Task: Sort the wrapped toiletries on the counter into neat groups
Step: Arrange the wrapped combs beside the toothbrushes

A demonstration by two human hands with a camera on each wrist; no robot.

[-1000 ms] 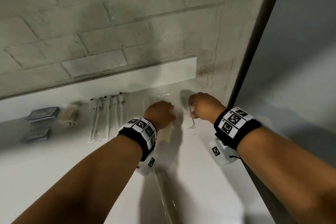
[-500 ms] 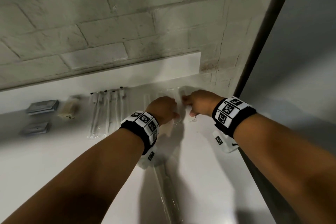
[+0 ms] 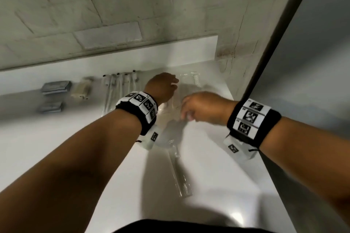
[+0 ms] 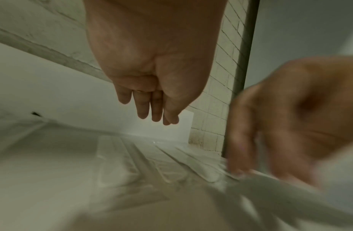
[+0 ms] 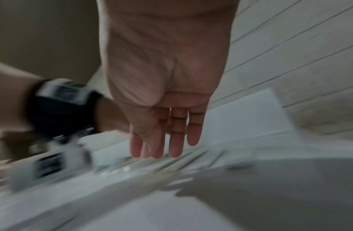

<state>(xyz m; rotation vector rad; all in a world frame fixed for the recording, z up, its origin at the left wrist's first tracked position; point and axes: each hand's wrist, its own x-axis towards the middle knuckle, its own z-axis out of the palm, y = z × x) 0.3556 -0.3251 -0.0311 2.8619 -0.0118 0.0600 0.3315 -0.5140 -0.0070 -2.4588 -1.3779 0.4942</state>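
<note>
Clear-wrapped combs (image 3: pixel 196 81) lie in a row at the back right of the white counter (image 3: pixel 56 157). My left hand (image 3: pixel 170 84) hovers over their left end, fingers straight and together, holding nothing; the left wrist view shows the left hand (image 4: pixel 154 115) above the wrapped packets (image 4: pixel 116 157). My right hand (image 3: pixel 186 115) reaches down just right of it. In the right wrist view the right hand (image 5: pixel 163 150) has its fingers extended, tips at the wrappers (image 5: pixel 191 157); the picture is blurred. Another clear-wrapped item (image 3: pixel 180 172) lies alone nearer me.
Wrapped toothbrushes (image 3: pixel 119 89) form a row left of my left hand. Further left lie beige packets (image 3: pixel 82 90) and two stacks of dark packets (image 3: pixel 55 87). A tiled wall (image 3: pixel 132 15) backs the counter, and a dark vertical edge (image 3: pixel 274 43) bounds it on the right.
Both hands uncurled from fists. The left hand moved towards the wall; the right hand drew back towards me and left.
</note>
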